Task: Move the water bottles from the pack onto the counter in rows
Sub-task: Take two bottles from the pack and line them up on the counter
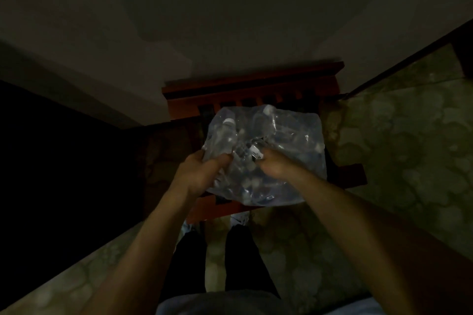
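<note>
A pack of water bottles (286,140) wrapped in clear plastic film sits on a red-brown wooden chair (245,84) in a dim room. White caps show faintly through the wrap, one bottle (228,128) at the upper left. My left hand (202,171) grips the film at the pack's left side, thumb on top. My right hand (275,165) pinches the film near the pack's middle, by a small white label (256,153). Both hands are on the top of the wrap.
The floor (396,148) is mottled greenish stone. A dark surface (51,161) fills the left side, and a pale wall (230,7) rises behind the chair. My legs in dark trousers (238,258) stand just in front of the chair.
</note>
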`<state>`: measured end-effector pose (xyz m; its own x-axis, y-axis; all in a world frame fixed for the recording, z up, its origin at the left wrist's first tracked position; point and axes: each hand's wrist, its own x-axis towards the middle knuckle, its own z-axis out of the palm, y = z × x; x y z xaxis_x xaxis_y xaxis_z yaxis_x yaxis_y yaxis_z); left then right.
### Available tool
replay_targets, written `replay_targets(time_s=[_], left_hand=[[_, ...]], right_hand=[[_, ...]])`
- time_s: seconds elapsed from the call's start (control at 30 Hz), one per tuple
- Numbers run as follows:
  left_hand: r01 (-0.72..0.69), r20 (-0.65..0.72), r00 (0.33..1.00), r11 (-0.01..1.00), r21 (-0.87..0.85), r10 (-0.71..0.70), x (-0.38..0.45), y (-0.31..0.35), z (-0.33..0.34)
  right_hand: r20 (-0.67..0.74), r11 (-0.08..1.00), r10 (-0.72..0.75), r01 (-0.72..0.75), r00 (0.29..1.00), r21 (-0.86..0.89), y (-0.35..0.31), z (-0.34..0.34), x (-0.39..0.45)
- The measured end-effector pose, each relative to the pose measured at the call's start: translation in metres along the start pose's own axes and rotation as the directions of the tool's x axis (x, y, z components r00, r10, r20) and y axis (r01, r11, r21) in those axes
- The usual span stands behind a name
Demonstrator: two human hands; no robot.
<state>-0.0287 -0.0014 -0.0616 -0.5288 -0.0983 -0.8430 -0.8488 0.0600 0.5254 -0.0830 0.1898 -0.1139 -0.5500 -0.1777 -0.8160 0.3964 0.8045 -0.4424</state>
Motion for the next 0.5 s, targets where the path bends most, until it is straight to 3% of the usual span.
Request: replay_targets(time_s=[0.1,0.23,0.33,0.43,0.5], left_hand=[[-0.012,0.013,1.0,0.997,0.075,0.011,0.005,-0.003,0.01],[-0.001,0.061,0.998,0.997,0.074,-0.003,0.005,-0.005,0.024],[0.0,0.091,0.996,0.998,0.068,-0.006,0.005,-0.007,0.031],[-0.003,0.084,0.996,0.996,0.091,-0.004,0.006,-0.01,0.033],[-0.01,0.076,0.997,0.995,0.095,0.002,0.006,-0.011,0.033]], right_hand=[[0.0,0.981,0.04,-0.04,0.999,-0.191,0.006,0.009,0.016],[0.208,0.924,0.209,-0.123,0.955,-0.362,0.013,0.018,0.021],[0.267,0.878,0.284,-0.137,0.921,-0.459,0.01,0.024,0.022],[0.228,0.84,0.253,-0.097,0.94,-0.534,0.008,0.033,0.022],[0.215,0.788,0.14,0.023,0.967,-0.616,0.014,0.04,0.023]])
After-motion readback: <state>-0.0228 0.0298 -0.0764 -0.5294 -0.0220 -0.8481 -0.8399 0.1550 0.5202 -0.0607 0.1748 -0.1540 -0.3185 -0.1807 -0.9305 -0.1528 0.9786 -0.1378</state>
